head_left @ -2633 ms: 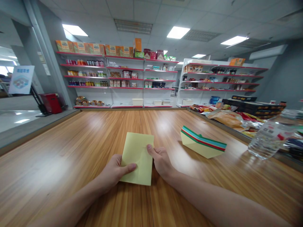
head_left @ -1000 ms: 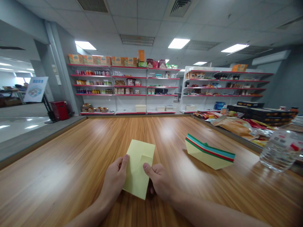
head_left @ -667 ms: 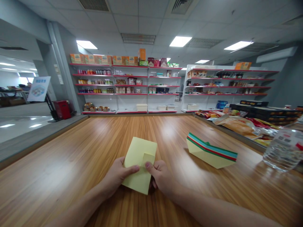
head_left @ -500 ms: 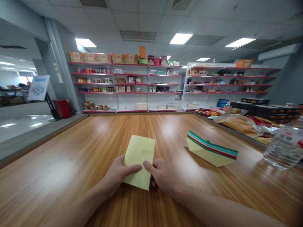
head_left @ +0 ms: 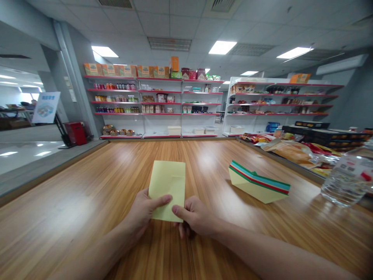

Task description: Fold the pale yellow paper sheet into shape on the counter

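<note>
Pale yellow folded paper point(head_left: 167, 182) is held above the table between both hands, with a short crease line showing near its upper right. My left hand point(head_left: 145, 206) grips its left edge, thumb lying across the front and fingers behind. On the lower right edge, my right hand point(head_left: 194, 216) is closed too, thumb on the front and fingertips showing below the paper. To the right stands a folded paper boat point(head_left: 256, 182), pale yellow with green, blue, white and red stripes along its top edge.
The wooden table point(head_left: 96, 194) spreads under both hands. A clear plastic bottle point(head_left: 345, 179) stands at the right. Beyond the table's right edge lie snack bags point(head_left: 291, 151) and black boxes point(head_left: 320, 134). Stocked shelves point(head_left: 160, 105) line the back, and a sign point(head_left: 46, 108) stands left.
Both hands have shifted the paper slightly left and up and turned it more upright. The right fingertips now show lower, beneath its bottom edge. The paper boat has stayed on the table.
</note>
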Motion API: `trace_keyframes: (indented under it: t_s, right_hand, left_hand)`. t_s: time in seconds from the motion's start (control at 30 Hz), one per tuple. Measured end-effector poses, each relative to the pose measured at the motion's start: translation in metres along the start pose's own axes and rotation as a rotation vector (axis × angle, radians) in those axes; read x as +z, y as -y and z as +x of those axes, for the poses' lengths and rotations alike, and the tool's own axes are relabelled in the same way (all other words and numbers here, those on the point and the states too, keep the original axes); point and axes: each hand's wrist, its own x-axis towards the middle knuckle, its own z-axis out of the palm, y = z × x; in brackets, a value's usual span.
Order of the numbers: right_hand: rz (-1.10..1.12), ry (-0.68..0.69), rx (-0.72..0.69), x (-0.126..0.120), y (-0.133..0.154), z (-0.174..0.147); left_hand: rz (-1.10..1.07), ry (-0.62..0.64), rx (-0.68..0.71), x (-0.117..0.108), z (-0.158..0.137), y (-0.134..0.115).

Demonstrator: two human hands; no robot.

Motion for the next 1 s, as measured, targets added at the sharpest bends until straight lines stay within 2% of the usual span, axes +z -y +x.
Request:
trace_keyframes:
  t_s: [0.17,0.27,0.4,0.57,0.67,0.7,0.77,0.83,0.87,0.93,1.0]
  right_hand:
    - [-0.006,0.090,-0.058,0.001,-0.004,0.001]
    - [-0.005,0.059,-0.061,0.002,-0.006,0.001]
    - [-0.036,-0.056,-0.047,0.001,-0.004,0.000]
    - [-0.018,-0.304,-0.078,-0.005,-0.002,0.006]
    - [0.017,-0.411,-0.110,-0.010,-0.004,0.010]
    - [0.014,-0.437,-0.122,-0.012,-0.005,0.011]
    - [-0.009,-0.492,-0.143,-0.013,-0.005,0.011]
    - [-0.077,-0.545,-0.172,-0.012,-0.004,0.010]
    - [-0.131,-0.567,-0.194,-0.011,-0.003,0.008]
    - [-0.240,-0.572,-0.244,-0.007,-0.001,0.006]
    - [-0.292,-0.523,-0.285,-0.003,0.000,0.003]
  left_hand:
    - [-0.041,0.171,-0.065,-0.004,-0.001,0.002]
    - [-0.037,0.141,-0.039,-0.005,0.000,0.002]
    - [-0.032,0.022,-0.002,-0.001,0.000,0.001]
    - [0.025,0.048,-0.016,0.002,-0.003,0.003]
    - [0.142,0.055,0.002,0.001,-0.001,0.005]
    - [0.204,0.034,0.026,0.000,0.000,0.006]
    - [0.380,-0.090,0.140,0.000,0.001,0.008]
    - [0.618,-0.232,0.335,0.001,-0.001,0.011]
    - [0.733,-0.263,0.433,0.002,-0.002,0.012]
    - [0.876,-0.192,0.553,0.005,-0.007,0.015]
    - [0.876,-0.081,0.549,0.008,-0.012,0.018]
